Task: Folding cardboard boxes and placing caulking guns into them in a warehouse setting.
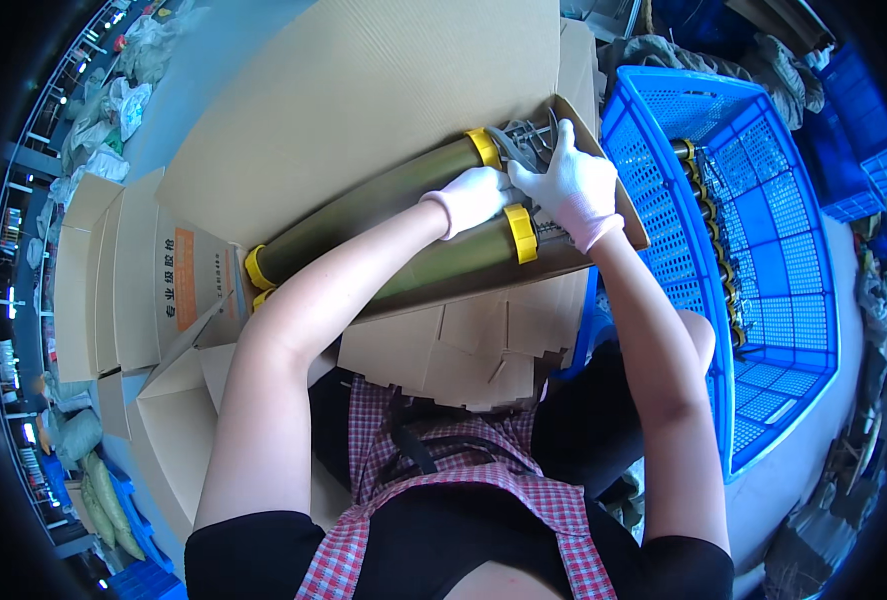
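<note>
Two caulking guns lie side by side in a cardboard box (384, 70), with long olive-green barrels and yellow end rings. My left hand (472, 200), in a white glove, rests over the barrels with its fingers curled by the handle end of the far caulking gun (384, 195). Just right of it, my gloved right hand (576, 188) is closed over the grey metal handles, its index finger stretched along the box's end wall. The near caulking gun (464, 262) lies partly beneath my left forearm. What the fingertips touch is partly hidden.
A blue plastic crate (664, 200) stands at my right, with several more caulking guns (716, 235) along its inside. Folded box flaps (434, 350) lie above my lap, and open cardboard (114, 280) spreads to the left. Bagged goods (129, 100) line the far left.
</note>
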### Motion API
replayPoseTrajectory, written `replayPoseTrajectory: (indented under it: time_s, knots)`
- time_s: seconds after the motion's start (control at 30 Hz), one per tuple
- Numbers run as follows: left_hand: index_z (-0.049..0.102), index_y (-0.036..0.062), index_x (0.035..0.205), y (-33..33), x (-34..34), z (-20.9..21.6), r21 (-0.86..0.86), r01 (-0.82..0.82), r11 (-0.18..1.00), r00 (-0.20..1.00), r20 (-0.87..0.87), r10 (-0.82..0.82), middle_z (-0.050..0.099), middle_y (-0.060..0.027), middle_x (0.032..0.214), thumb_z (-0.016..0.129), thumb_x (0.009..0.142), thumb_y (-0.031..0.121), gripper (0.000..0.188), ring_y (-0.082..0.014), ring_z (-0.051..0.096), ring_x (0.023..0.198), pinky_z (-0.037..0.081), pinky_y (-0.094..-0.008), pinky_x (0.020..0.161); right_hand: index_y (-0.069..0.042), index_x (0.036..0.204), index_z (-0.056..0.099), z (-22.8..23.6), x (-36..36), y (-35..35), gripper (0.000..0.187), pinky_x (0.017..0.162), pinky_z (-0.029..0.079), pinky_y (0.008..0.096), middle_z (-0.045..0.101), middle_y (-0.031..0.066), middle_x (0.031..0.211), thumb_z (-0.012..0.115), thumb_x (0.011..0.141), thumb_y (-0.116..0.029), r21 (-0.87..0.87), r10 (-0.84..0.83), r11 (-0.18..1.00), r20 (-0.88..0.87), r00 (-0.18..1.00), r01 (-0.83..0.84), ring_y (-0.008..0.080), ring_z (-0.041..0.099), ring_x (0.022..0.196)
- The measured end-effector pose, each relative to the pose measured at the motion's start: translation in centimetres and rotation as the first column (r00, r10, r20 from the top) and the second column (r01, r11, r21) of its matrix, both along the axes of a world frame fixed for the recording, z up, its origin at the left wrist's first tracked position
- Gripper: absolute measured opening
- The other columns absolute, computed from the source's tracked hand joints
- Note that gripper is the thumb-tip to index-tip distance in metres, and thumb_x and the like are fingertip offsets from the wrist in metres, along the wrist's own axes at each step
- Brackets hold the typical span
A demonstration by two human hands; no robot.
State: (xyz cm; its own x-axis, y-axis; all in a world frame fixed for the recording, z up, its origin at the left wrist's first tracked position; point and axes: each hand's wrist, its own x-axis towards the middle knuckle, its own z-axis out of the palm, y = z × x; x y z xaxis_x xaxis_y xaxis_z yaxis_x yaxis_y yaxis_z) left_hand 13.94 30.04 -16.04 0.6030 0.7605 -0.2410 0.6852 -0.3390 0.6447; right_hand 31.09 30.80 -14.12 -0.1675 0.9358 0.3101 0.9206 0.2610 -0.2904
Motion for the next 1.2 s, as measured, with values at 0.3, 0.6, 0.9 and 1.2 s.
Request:
replayPoseTrajectory:
  time_s: [0.3, 0.6, 0.9, 1.2]
  knots:
    - [0.061, 0.0074, 0.118, -9.6, -7.6, 4.4, 0.373, -0.123, 0.92, 0.983, -0.083, 0.165, 0.048, -0.0159, 0.134, 0.073, 0.077, 0.031, 0.05, -0.0339, 0.045, 0.125, 0.036, -0.0436, 0.105, 0.007, 0.141, 0.033, 1.5, 0.2, 0.1, 0.098, 0.073, 0.056, 0.0385, 0.069, 0.0217, 0.094, 0.056, 0.078, -0.063, -0.351, 0.033, 0.936, 0.103, 0.994, 0.005, 0.0331, 0.07, 0.081]
    - [0.057, 0.0047, 0.12, -9.5, -4.0, 4.2, 0.306, -0.142, 0.941, 0.988, -0.015, 0.154, 0.057, -0.0174, 0.122, 0.056, 0.091, 0.026, 0.036, -0.0345, 0.053, 0.115, 0.041, -0.042, 0.101, 0.009, 0.121, 0.05, 2.1, 0.9, -0.7, 0.085, 0.084, 0.052, 0.0391, 0.069, 0.0229, 0.097, 0.059, 0.076, -0.063, -0.403, -0.039, 0.914, 0.029, 0.999, 0.047, 0.0347, 0.069, 0.09]
    - [0.062, 0.0031, 0.109, 1.5, 1.7, -2.9, -0.517, -0.198, 0.832, 0.912, 0.214, 0.35, 0.064, -0.0047, 0.101, 0.049, 0.095, 0.012, 0.021, -0.012, 0.055, 0.098, 0.045, -0.0278, 0.087, 0.008, 0.112, 0.054, 0.8, 0.8, -0.3, 0.082, 0.077, 0.055, 0.0405, 0.068, 0.0234, 0.091, 0.064, 0.073, -0.063, -0.321, -0.039, 0.947, -0.071, 0.997, 0.015, 0.0351, 0.069, 0.084]
    - [0.064, 0.0021, 0.099, -4.2, 1.8, 3.2, 0.397, -0.238, 0.886, 0.939, -0.139, 0.314, 0.065, -0.0199, 0.094, 0.057, 0.09, 0.025, 0.026, -0.0347, 0.064, 0.085, 0.051, -0.0442, 0.076, 0.004, 0.126, 0.046, -0.5, 0.1, -0.6, 0.083, 0.091, 0.048, 0.04, 0.062, 0.0235, 0.112, 0.056, 0.082, -0.065, -0.338, -0.057, 0.94, 0.001, 0.998, 0.054, 0.0326, 0.061, 0.106]
